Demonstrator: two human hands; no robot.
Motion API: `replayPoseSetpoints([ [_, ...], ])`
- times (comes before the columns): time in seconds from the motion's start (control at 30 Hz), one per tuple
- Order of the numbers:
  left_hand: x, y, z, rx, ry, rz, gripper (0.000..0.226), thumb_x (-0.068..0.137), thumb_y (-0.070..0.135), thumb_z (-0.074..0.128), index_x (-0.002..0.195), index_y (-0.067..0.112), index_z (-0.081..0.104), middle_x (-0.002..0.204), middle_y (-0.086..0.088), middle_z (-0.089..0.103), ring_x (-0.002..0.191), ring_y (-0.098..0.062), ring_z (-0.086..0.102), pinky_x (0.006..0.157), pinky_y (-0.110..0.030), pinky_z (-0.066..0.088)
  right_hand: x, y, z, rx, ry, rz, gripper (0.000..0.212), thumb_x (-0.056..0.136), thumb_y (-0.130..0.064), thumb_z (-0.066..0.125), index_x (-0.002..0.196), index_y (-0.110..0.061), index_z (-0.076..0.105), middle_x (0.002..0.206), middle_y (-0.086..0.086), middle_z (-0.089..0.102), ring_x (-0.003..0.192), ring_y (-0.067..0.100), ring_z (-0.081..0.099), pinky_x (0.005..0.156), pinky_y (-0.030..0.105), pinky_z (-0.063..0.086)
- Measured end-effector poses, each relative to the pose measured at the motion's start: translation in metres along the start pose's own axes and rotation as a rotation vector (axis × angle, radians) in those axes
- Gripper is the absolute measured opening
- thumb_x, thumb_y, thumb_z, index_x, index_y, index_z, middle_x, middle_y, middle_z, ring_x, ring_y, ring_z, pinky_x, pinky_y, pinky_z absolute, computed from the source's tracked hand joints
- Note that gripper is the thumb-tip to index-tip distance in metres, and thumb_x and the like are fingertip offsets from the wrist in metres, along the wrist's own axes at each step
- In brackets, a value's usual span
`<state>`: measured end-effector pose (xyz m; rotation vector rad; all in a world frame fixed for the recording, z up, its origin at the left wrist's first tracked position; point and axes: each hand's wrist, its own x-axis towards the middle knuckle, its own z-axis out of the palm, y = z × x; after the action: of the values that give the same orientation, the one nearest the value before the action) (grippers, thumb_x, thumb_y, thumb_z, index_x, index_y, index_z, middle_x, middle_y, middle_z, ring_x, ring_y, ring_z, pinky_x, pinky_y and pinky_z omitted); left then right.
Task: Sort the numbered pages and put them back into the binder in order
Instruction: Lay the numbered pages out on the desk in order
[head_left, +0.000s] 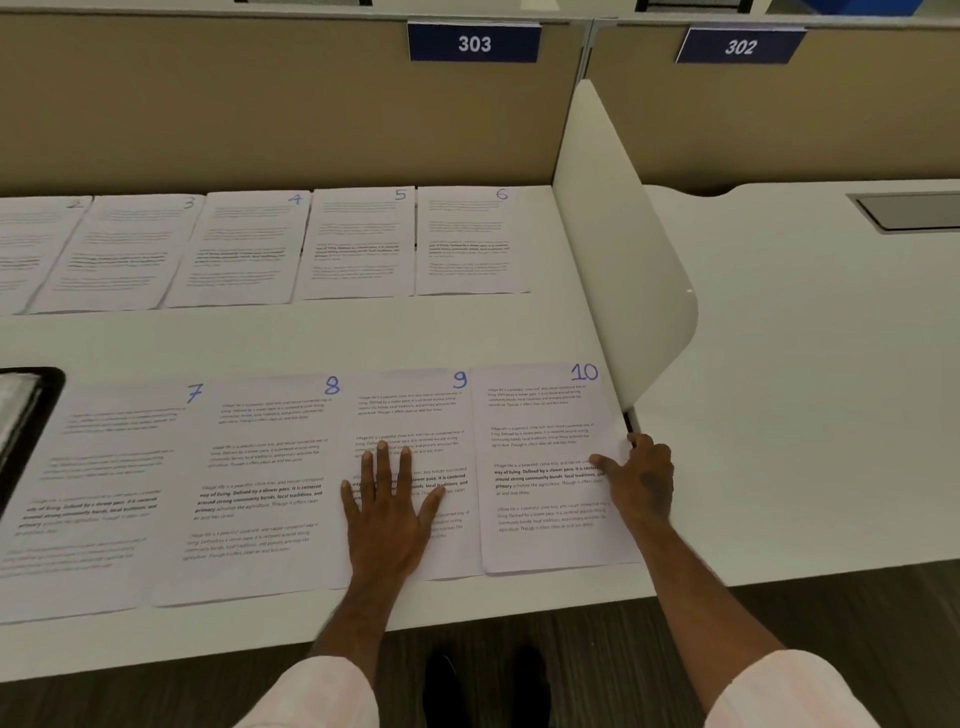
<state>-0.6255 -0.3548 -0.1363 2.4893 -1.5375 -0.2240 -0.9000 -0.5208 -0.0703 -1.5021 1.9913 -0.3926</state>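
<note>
Nine numbered pages counted on the desk (311, 338), reports the first inspector: page 2 (31, 244) through page 6 (470, 244) in the far row, page 7 (104, 467), page 8 (270, 467), page 9 (410, 410) and page 10 (540, 415) in the near row, each overlapping its neighbour slightly.

Second inspector: Hands?

First inspector: Left hand (387, 512) lies flat on page 9, fingers straight and spread, holding nothing. Right hand (641, 480) is at the right edge of page 10, thumb on top of the sheet and fingers curled at its edge beside the divider (613, 249). I judge it a pinch.

Second inspector: Step in hand?

First inspector: Sorting looks finished; gathering appears to begin at page 10. The next move calls for lifting that sheet cleanly while page 9 is pinned, then stacking in sequence toward the binder (31, 410).

Second inspector: Limitations?

First inspector: Only a dark corner of the binder shows at the left edge, so its rings cannot be assessed. Page 1 is not in view and page 2 is cut off. Right fingertips are hidden, and the far-row print is too blurred to read.
</note>
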Motion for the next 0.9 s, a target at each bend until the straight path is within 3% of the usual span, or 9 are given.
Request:
replayPoseSetpoints([
  [0.37, 0.000, 0.002, -0.003, 0.003, -0.033, -0.013, 0.086, 0.091, 0.076, 0.008, 0.158, 0.022, 0.002, 0.165, -0.003, -0.009, 0.152, -0.022, -0.008, 0.120, -0.058, 0.002, -0.004, 0.001, -0.001, 0.027, 0.048, -0.029, 0.063, 0.085, -0.045, 0.071, 0.133, -0.012, 0.048, 0.126, 0.013, 0.047, 0.115, 0.031, 0.050, 0.086, 0.041, 0.049],
  [0.47, 0.002, 0.007, -0.018, 0.019, -0.012, -0.007, 0.087, 0.091, 0.077, 0.009, 0.158, 0.021, -0.002, 0.165, -0.003, -0.010, 0.152, -0.022, -0.010, 0.119, -0.056, -0.005, -0.021, -0.006, -0.001, -0.009, 0.102, -0.197, 0.054, 0.092, -0.048, 0.060, 0.132, -0.015, 0.049, 0.130, 0.009, 0.048, 0.119, 0.024, 0.046, 0.088, 0.035, 0.046],
  [0.53, 0.005, 0.010, -0.030, 0.026, 0.000, -0.004, 0.088, 0.091, 0.077, 0.010, 0.158, 0.021, -0.002, 0.165, -0.003, -0.011, 0.152, -0.021, -0.011, 0.119, -0.056, -0.006, -0.035, -0.010, 0.005, -0.119, 0.040, -0.398, 0.055, 0.092, -0.052, 0.055, 0.134, -0.016, 0.050, 0.136, 0.007, 0.047, 0.124, 0.023, 0.045, 0.098, 0.037, 0.045],
  [0.6, 0.008, 0.012, -0.043, 0.050, 0.023, 0.005, 0.088, 0.091, 0.077, 0.010, 0.158, 0.021, -0.001, 0.165, -0.004, -0.012, 0.152, -0.022, -0.011, 0.119, -0.057, -0.005, -0.046, -0.011, 0.015, -0.267, -0.018, -0.535, 0.065, 0.091, -0.062, 0.048, 0.138, -0.016, 0.049, 0.146, 0.010, 0.043, 0.133, 0.027, 0.041, 0.108, 0.045, 0.039],
  [0.67, 0.009, 0.013, -0.058, 0.084, 0.050, 0.015, 0.087, 0.092, 0.076, 0.011, 0.158, 0.020, 0.001, 0.165, -0.005, -0.010, 0.152, -0.024, -0.008, 0.119, -0.059, -0.001, -0.055, -0.016, 0.022, -0.356, -0.065, -0.584, 0.082, 0.088, -0.074, 0.027, 0.145, -0.017, 0.042, 0.155, 0.015, 0.032, 0.143, 0.032, 0.030, 0.114, 0.050, 0.026],
  [0.77, 0.007, 0.014, -0.080, 0.133, 0.097, 0.020, 0.087, 0.093, 0.074, 0.014, 0.158, 0.017, 0.005, 0.165, -0.008, -0.006, 0.152, -0.026, -0.003, 0.118, -0.061, 0.004, -0.063, -0.033, 0.025, -0.481, -0.113, -0.670, 0.089, 0.089, -0.077, 0.008, 0.151, -0.019, 0.034, 0.159, 0.018, 0.022, 0.147, 0.036, 0.020, 0.113, 0.057, 0.020],
  [0.9, -0.008, 0.008, -0.105, 0.175, 0.139, 0.035, 0.088, 0.092, 0.075, 0.012, 0.158, 0.017, 0.008, 0.165, -0.009, -0.003, 0.152, -0.028, 0.000, 0.118, -0.061, 0.006, -0.068, -0.060, 0.026, -0.547, -0.130, -0.771, 0.084, 0.092, -0.075, 0.010, 0.150, -0.019, 0.035, 0.158, 0.021, 0.024, 0.145, 0.039, 0.024, 0.109, 0.061, 0.021],
])
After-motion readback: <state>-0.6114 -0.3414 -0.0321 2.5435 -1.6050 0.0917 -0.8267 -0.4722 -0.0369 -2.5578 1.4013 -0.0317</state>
